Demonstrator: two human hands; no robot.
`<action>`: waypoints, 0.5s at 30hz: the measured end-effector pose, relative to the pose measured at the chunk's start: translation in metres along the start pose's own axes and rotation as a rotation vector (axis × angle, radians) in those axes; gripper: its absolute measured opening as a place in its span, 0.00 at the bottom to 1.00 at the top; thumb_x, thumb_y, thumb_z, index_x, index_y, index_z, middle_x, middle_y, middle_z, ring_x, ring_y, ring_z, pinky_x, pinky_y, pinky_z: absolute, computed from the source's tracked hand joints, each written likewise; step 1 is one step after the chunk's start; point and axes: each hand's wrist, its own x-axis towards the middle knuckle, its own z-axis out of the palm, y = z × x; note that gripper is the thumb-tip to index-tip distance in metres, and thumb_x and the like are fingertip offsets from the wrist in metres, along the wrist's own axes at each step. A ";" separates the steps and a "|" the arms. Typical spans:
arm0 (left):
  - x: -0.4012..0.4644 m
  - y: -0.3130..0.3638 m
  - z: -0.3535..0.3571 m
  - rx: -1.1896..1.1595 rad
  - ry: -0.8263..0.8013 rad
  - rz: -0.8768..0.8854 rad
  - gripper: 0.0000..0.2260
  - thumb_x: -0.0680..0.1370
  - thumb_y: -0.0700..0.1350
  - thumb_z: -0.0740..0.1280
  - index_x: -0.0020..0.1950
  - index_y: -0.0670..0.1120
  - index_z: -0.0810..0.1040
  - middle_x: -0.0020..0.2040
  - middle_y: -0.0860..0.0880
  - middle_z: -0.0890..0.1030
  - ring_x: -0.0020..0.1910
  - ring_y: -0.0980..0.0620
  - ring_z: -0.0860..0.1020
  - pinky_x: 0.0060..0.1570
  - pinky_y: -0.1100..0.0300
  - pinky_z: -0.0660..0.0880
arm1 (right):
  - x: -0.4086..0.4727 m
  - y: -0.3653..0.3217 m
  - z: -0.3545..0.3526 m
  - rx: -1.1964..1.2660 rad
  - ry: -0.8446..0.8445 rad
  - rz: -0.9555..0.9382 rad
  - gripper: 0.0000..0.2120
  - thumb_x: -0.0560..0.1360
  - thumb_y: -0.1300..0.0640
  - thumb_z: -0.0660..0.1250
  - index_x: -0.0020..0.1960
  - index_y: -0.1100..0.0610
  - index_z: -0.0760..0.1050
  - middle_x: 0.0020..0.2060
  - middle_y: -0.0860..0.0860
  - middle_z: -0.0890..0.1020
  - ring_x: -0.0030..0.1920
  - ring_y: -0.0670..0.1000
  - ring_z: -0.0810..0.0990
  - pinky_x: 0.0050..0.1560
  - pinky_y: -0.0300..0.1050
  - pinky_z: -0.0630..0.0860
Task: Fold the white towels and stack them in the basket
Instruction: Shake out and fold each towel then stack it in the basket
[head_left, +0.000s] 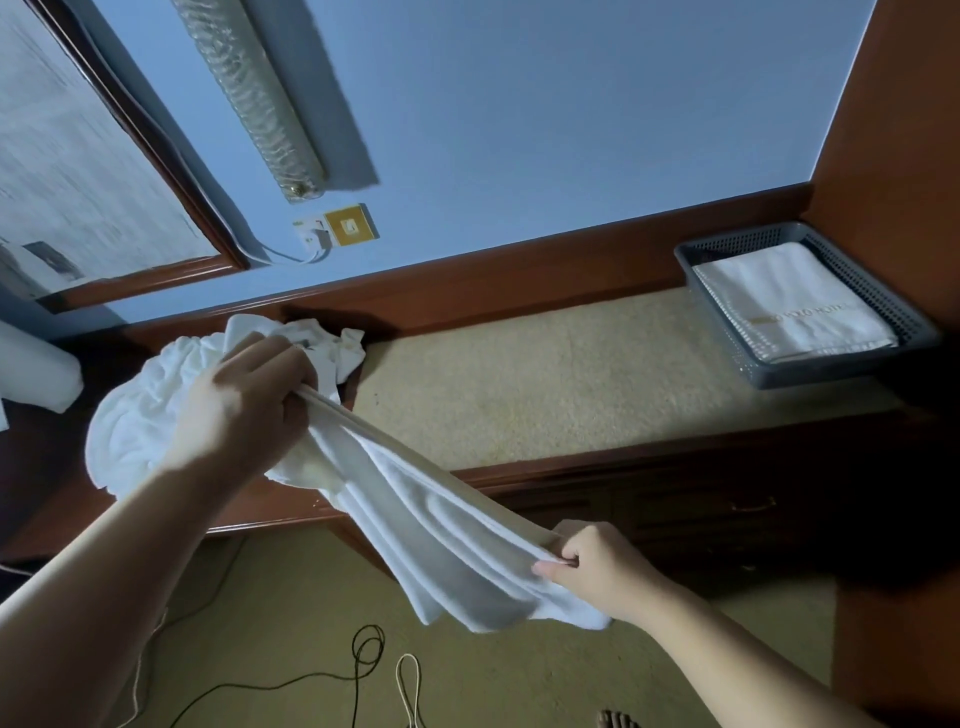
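Cords (363, 660) lie on the floor below, and a heap of white towels (135, 415) sits on the left of the tabletop (545, 384). Gold writing on the folded towel (789, 306) in the grey basket (737, 254) is too blurry to read. The left hand (244, 400) and right hand (597, 561) reach out, fingers pinching one towel (431, 525) stretched between them.
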 end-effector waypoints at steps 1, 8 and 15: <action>-0.001 -0.004 -0.001 0.021 -0.010 -0.033 0.09 0.68 0.28 0.61 0.35 0.39 0.79 0.35 0.45 0.77 0.37 0.43 0.75 0.36 0.58 0.68 | -0.003 -0.001 -0.005 -0.041 -0.028 0.027 0.27 0.78 0.44 0.74 0.28 0.54 0.65 0.21 0.42 0.71 0.23 0.44 0.63 0.30 0.41 0.62; -0.009 -0.020 0.004 0.132 -0.064 -0.108 0.11 0.67 0.23 0.67 0.38 0.39 0.80 0.37 0.44 0.78 0.40 0.41 0.76 0.33 0.59 0.65 | 0.004 0.001 -0.052 -0.111 0.097 0.079 0.31 0.74 0.42 0.77 0.29 0.52 0.60 0.21 0.42 0.67 0.23 0.44 0.63 0.28 0.39 0.58; -0.056 -0.078 0.053 0.333 -0.585 -0.208 0.19 0.59 0.28 0.78 0.42 0.45 0.78 0.42 0.46 0.76 0.43 0.41 0.76 0.39 0.43 0.78 | 0.019 -0.023 -0.130 -0.260 0.222 -0.179 0.13 0.74 0.42 0.77 0.35 0.42 0.77 0.31 0.37 0.78 0.35 0.40 0.76 0.39 0.44 0.71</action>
